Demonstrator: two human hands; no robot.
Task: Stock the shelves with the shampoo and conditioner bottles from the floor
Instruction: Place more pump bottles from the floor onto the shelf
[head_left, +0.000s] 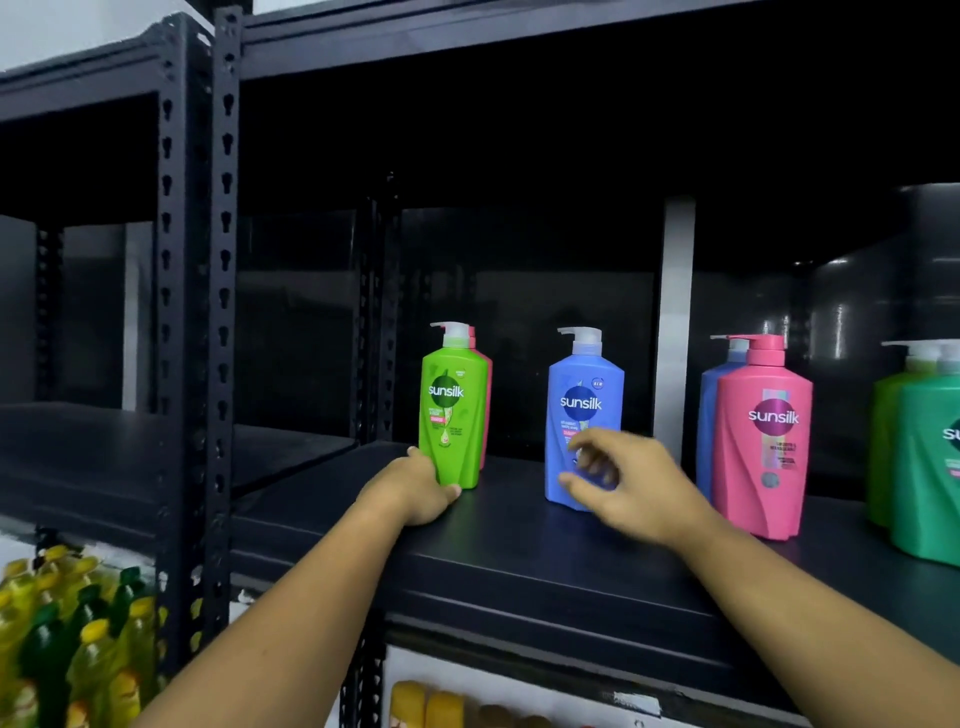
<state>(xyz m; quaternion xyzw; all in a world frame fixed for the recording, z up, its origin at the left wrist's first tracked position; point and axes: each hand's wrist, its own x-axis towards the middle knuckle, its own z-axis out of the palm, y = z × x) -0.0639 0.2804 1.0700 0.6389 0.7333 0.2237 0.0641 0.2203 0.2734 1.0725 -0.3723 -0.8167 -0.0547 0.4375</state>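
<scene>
left hand (415, 493) grips green bottle (454, 410) base | right hand (626, 483) before blue bottle (584, 387)

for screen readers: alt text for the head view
Left hand grips the base of a green bottle on a black shelf; the blurred right hand is in front of a blue bottle. A pink bottle stands further right.

Open gap between green bottle (453, 410) and blue bottle (583, 410).

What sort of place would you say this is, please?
Probably a shop or stockroom: black metal shelving carries a green bottle and a pink bottle of Sunsilk, with yellow bottles packed lower down.
</scene>
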